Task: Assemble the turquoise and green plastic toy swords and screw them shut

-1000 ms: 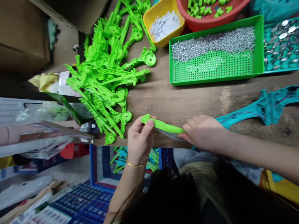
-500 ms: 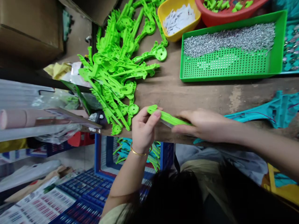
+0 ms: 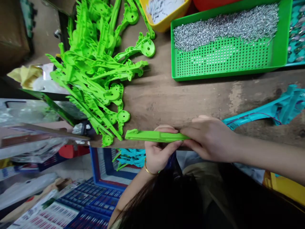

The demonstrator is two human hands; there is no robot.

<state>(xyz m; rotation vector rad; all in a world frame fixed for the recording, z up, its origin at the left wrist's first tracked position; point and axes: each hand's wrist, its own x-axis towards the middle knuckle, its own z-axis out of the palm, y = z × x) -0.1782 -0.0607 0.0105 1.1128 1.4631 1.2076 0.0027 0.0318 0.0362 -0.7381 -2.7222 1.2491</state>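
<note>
Between both hands, over the table's near edge, lies a long lime-green plastic part [image 3: 152,135], roughly level and seen edge-on. My left hand [image 3: 158,152] pinches it near its middle, thumb on the near side and fingers behind. At its right end my right hand [image 3: 212,138] is closed on it, covering that tip. To the left is a heap of lime-green plastic parts [image 3: 95,70], some with round, holed ends. A turquoise plastic piece [image 3: 262,111] with a thin dark red line along it rests beyond my right wrist.
A green perforated tray [image 3: 228,60] holds many small metal pins [image 3: 226,25]. Behind it stand a yellow bowl [image 3: 164,24] with white pieces and a red basin [image 3: 209,3]. Below the table edge, a blue crate [image 3: 94,165] contains turquoise and green parts.
My left hand has shifted along the green part from its left end to its middle. The part has turned from slanted to nearly level and come closer. The camera view has also shifted.
</note>
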